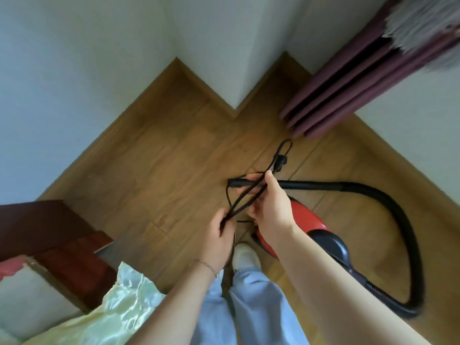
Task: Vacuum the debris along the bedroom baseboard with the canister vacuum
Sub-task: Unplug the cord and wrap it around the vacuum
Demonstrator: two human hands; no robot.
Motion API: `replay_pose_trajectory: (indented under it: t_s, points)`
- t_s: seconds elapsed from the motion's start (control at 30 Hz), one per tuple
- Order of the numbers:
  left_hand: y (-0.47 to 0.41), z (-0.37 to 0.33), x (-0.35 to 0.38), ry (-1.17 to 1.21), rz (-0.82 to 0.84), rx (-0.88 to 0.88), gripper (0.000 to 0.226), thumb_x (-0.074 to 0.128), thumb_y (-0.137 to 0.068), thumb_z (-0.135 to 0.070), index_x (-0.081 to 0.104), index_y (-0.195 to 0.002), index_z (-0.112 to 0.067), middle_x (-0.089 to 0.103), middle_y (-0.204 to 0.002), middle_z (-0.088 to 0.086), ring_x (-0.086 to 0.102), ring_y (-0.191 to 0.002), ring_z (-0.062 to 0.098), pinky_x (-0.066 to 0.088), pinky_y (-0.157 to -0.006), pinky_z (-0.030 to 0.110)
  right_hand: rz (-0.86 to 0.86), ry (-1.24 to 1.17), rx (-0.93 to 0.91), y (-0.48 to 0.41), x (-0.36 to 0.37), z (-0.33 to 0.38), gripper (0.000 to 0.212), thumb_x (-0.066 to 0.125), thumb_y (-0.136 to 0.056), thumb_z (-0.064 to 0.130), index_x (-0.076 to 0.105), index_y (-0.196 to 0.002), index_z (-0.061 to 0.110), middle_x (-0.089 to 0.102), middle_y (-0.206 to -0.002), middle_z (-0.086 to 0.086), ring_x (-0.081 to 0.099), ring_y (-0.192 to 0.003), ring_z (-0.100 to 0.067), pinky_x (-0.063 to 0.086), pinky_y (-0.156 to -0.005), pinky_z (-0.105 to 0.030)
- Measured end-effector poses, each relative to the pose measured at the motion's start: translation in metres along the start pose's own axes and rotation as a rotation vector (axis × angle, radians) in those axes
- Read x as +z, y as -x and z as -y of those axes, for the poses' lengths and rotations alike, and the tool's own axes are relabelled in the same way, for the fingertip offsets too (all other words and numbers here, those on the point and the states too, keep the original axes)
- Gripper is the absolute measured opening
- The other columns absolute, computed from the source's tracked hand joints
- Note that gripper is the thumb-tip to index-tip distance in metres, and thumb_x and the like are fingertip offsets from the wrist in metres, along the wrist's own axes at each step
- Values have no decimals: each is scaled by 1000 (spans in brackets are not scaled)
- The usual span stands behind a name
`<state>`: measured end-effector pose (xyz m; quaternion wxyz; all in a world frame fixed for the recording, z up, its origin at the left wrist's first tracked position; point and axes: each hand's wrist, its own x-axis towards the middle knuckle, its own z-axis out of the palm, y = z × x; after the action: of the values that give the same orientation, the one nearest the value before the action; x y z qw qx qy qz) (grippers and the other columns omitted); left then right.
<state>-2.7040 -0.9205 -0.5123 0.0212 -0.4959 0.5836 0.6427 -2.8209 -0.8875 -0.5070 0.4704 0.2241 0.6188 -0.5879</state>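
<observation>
Black power cord point(245, 196) bundled between two hands: left hand point(219, 236) curled round its lower end, right hand point(272, 207) pinching the upper strands. The red canister vacuum point(310, 220) sits on the wood floor point(161, 170) beneath the right forearm, its long axis running diagonally toward lower right. Its hose nozzle point(237, 183) lies crosswise, pointing left.

Over the vacuum point(308, 217), left hand point(216, 241) and right hand point(272, 207) hold the cord point(247, 195), plug point(281, 162) apparently dangling.

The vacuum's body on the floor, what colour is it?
Red, with a black rear section, seen in the head view: vacuum body.
</observation>
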Motion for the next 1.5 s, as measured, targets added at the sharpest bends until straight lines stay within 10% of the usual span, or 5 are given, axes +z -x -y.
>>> replay_pose_trajectory:
  t_s: [0.33,0.53,0.7,1.17,1.5]
  points:
    - [14,-26,48,-275,413,203,30,49,-92,-1,56,-108,-26,58,-100,-23,53,-90,-21,40,-81,0,-145,-228,-143,45,-90,-2,38,33,-101,41,61,-114,19,74,-84,-8,47,-51,-15,37,-46,-23]
    - [11,-32,88,-627,635,281,5,60,-88,-14,64,-88,-16,63,-81,-9,57,-75,-11,41,-72,5,-307,-386,-192,65,-141,-15,32,40,-100,36,65,-99,15,63,-71,-3,34,-44,-13,28,-46,-24]
    - [25,-36,128,-669,849,196,30,52,-94,-22,51,-112,-46,57,-82,-22,56,-75,-4,42,-77,3,-338,-469,-214,71,-185,-31,16,49,-97,23,55,-90,11,60,-68,-5,37,-42,-10,29,-47,-25]
    - [-7,-18,221,-1168,754,494,16,59,-89,-30,66,-102,-25,61,-100,-7,53,-93,7,38,-84,20,-446,-948,-120,52,-258,-76,6,54,-95,12,58,-90,13,59,-84,-4,65,-70,-14,55,-63,-20]
    - [-46,-4,233,-1442,1003,585,29,57,-89,-41,64,-116,-34,60,-97,-5,58,-97,16,46,-85,28,-854,-687,-20,9,-236,-94,12,49,-96,19,54,-86,16,51,-67,-6,49,-53,-16,42,-47,-23]
